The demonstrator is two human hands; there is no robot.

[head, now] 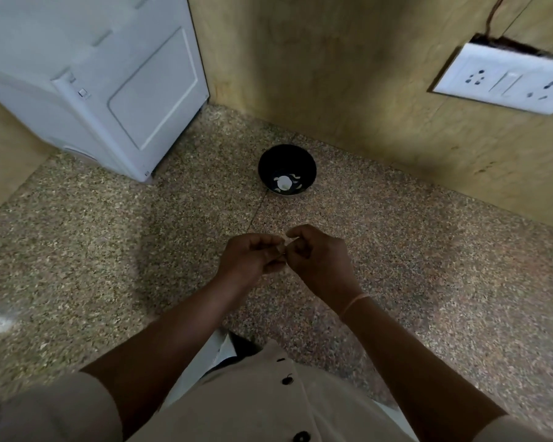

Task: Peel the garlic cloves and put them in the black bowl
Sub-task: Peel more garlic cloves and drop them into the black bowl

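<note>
The step in hand is the peeling itself. Both hands are together above the table, fingertips meeting: the left hand (249, 256) and the right hand (320, 260) each pinch the same small garlic clove (285, 241) between curled fingers. Only a pale, thin edge of it shows between the fingers, probably a piece of dry papery skin being pulled off. The rest of the clove is hidden, so I cannot tell how much skin remains.

The black bowl (286, 156) stands farther away, close to the wall and well apart from the hands. It is round and deep, with a dark glossy inside. At its bottom lie some white pieces (283, 183), 1 rounded and a few thin and curved. They may be peeled cloves or a pattern, I cannot say which.

In my judgement the next move calls for a fine pull with the nails to free the skin, and then a reach forward to drop the bare clove into the bowl.

The table (109, 250) is polished speckled stone, brown and grey, hard and a little shiny. The wall (332, 74) behind looks like yellowish wooden panel. A white, smooth plastic appliance (109, 74) stands at the back left, and a white socket plate (508, 78) sits on the wall at the right. A thin thread band (353, 304) goes around the right wrist.
</note>
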